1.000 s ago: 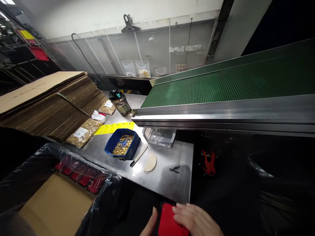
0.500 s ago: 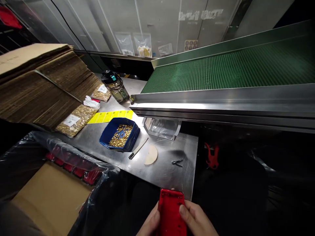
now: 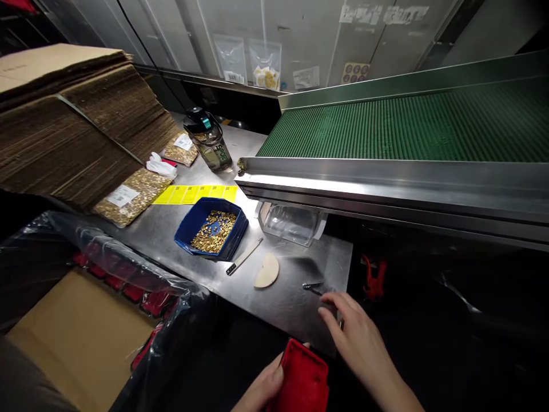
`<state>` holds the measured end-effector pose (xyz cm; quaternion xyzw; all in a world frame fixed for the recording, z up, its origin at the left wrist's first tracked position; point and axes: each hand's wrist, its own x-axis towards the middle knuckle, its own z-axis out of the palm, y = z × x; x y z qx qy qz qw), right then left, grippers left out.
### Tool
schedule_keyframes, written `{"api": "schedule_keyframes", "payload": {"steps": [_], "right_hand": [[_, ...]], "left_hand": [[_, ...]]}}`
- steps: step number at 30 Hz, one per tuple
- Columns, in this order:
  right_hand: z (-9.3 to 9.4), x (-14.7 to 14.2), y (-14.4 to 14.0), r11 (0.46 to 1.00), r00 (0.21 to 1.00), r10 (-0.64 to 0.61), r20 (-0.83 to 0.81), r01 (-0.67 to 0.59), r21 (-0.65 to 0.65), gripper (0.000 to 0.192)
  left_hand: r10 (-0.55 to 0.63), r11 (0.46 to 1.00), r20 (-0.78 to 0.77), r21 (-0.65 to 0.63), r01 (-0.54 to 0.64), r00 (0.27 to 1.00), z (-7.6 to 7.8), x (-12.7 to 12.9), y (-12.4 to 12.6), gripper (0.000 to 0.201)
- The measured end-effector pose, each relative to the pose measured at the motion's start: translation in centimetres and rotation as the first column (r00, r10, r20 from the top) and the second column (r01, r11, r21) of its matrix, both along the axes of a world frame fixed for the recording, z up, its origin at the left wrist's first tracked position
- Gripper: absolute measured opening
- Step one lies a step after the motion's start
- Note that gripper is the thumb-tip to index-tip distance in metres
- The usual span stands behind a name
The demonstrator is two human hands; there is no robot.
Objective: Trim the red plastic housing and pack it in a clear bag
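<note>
Left grip (image 3: 261,390) clamped on 1 red case (image 3: 303,380), thumb along its left edge; right grip (image 3: 321,304), thumb and fingertips apart, just beside a small black tool (image 3: 312,288) on the bench (image 3: 285,306). Beyond the left grip lie 1 pale disc (image 3: 266,271) and a blue bin (image 3: 186,229) of gold bits (image 3: 208,243)

This looks like a factory — a ribbed conveyor belt (image 3: 386,131) crosses above the right edge of the metal table (image 3: 295,312), and a strapped stack of cardboard (image 3: 72,143) lies by its left. A plastic-lined carton (image 3: 81,337) stands along the front edge, near a tub (image 3: 187,229) of gold-coloured parts (image 3: 213,234).
</note>
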<state>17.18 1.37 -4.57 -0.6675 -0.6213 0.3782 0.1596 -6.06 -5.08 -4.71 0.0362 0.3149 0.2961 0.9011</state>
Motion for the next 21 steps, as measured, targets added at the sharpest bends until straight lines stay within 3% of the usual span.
{"api": "schedule_keyframes", "payload": {"steps": [3,6,8,10,12,15,17,21], "right_hand": [[-2.5,-0.6,2.2,0.988,0.99,0.02,0.14,-0.041,0.147,0.026],[-4.1,-1.0,3.7,0.985,0.98,0.061,0.191,-0.09,0.148,0.017],[-4.2,-1.1,3.9,0.985,0.98,0.071,0.184,-0.098,0.139,0.009],[-3.4,-0.9,3.3,0.99,0.991,0.064,0.118,-0.078,0.115,0.01],[-2.1,-0.6,1.9,1.0,0.997,-0.002,-0.082,0.003,0.01,0.016],[0.3,-0.3,-0.8,0.964,0.898,-0.215,-0.383,0.132,-0.231,0.032],[1.4,-0.3,-2.6,0.938,0.848,-0.279,-0.451,0.14,-0.317,0.038],[2.2,-0.3,-5.0,0.917,0.821,-0.277,-0.499,0.071,-0.392,0.04]], "left_hand": [[0.028,0.999,0.022,0.018,-0.029,0.999,-0.1,0.1,-0.1,0.069],[0.033,0.999,0.046,0.039,-0.034,0.998,0.1,-0.1,-0.1,0.073],[0.027,0.998,0.068,0.056,-0.031,0.997,0.3,-0.2,-0.2,0.079],[0.014,0.997,0.085,0.073,-0.02,0.996,0.5,-0.4,-0.3,0.09],[0.01,0.997,0.089,0.08,-0.018,0.996,0.8,-0.4,-0.4,0.097],[-0.011,0.998,0.062,0.069,0.006,0.998,1.2,-0.3,-0.4,0.1],[-0.06,0.995,0.013,0.085,0.059,0.998,1.6,-0.3,-0.3,0.101],[-0.142,0.982,-0.044,0.122,0.146,0.989,2.4,-0.5,0.1,0.094]]}}
